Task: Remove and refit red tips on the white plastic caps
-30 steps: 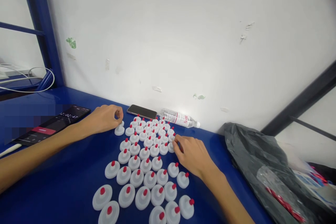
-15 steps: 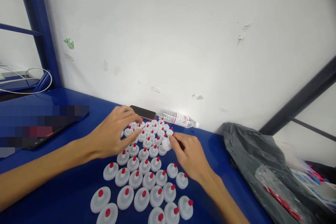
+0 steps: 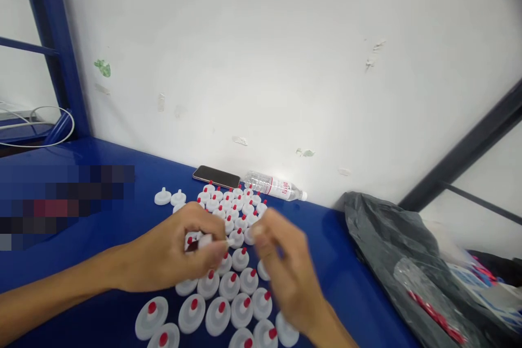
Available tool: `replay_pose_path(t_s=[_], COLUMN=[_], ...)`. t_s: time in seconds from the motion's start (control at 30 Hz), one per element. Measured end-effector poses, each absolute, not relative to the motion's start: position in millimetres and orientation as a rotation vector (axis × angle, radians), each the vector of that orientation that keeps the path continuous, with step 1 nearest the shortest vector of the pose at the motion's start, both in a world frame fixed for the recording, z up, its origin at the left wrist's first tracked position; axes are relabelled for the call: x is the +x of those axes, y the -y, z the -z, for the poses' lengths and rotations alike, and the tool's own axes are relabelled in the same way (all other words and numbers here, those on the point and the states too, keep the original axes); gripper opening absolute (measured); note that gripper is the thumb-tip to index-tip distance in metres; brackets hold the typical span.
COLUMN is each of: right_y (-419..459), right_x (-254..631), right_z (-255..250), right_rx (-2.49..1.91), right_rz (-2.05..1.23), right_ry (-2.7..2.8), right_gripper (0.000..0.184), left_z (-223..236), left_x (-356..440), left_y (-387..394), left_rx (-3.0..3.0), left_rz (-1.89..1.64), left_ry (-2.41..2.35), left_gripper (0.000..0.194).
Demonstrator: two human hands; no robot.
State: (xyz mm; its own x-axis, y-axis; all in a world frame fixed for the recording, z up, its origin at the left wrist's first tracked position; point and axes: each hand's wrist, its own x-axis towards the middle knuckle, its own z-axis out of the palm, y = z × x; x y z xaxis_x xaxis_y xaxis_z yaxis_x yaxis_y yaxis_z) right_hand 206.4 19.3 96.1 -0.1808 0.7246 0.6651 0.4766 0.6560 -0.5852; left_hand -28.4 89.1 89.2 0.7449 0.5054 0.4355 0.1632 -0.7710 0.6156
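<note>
My left hand point(image 3: 179, 253) is closed around a white plastic nozzle cap point(image 3: 206, 240), its thin spout pointing right between thumb and forefinger. No red tip shows on that spout. To its right, apart from it, my right hand point(image 3: 287, 269) has thumb and forefinger drawn together in a pinch. Motion blurs it, and whatever it may hold is hidden. Below and between the hands stand many white nozzle caps point(image 3: 217, 318) with red tips, in loose rows on the blue table point(image 3: 338, 283). Two white caps point(image 3: 163, 196) without red tips sit at the left.
Against the wall lie a black phone point(image 3: 216, 176) and a clear plastic bottle point(image 3: 275, 185) on its side. A dark grey plastic bag point(image 3: 379, 239) covers the right side, with a clear bag of red pieces point(image 3: 436, 312) on it. A blurred-out patch point(image 3: 61, 201) lies at left.
My left hand has come down and closed on a nozzle cap. My right hand, which held a white cap beside the rows, has moved slightly left and down. Two tipless caps have come into view.
</note>
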Motion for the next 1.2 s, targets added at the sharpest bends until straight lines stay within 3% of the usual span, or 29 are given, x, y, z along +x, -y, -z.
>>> replay_pose_path(t_s=[0.1, 0.17, 0.33, 0.53, 0.7, 0.87, 1.2], right_y=[-27.6, -37.1, -60.4, -68.4, -67.3, -66.7, -52.2], right_x=[249.2, 278.6, 311.7, 313.9, 317.1, 311.1, 258.2], right_z=[-110.3, -114.3, -93.0, -70.9, -67.1, -74.6, -85.4], right_rx=[-1.257, -1.793, -2.178, -2.385, -2.439, -2.401, -1.785], right_rz=[0.031, 0.297, 0.227, 0.09, 0.042, 0.151, 0.002], right_ry=[1.492, 1.581, 1.878, 2.063, 2.105, 2.052, 2.176], right_gripper=[0.046, 0.052, 0.04, 0.052, 0.056, 0.056, 0.023], left_z=[-89.4, -89.3, -88.7, -80.9, -77.2, -79.7, -70.9], left_x=[-36.4, -41.2, -49.3, -53.3, -51.3, -55.2, -69.7], left_y=[-108.2, -123.8, -147.9, -154.9, -157.5, -157.8, -159.6], left_rx=[2.266, 2.262, 2.291, 2.37, 2.45, 2.479, 2.466], left_rz=[-0.791, -0.906, -1.006, -0.979, -1.047, -0.877, -0.474], left_ry=[-0.594, -0.752, -1.045, -1.28, -1.378, -1.447, -1.487], left_gripper=[0.052, 0.047, 0.049, 0.047, 0.047, 0.035, 0.017])
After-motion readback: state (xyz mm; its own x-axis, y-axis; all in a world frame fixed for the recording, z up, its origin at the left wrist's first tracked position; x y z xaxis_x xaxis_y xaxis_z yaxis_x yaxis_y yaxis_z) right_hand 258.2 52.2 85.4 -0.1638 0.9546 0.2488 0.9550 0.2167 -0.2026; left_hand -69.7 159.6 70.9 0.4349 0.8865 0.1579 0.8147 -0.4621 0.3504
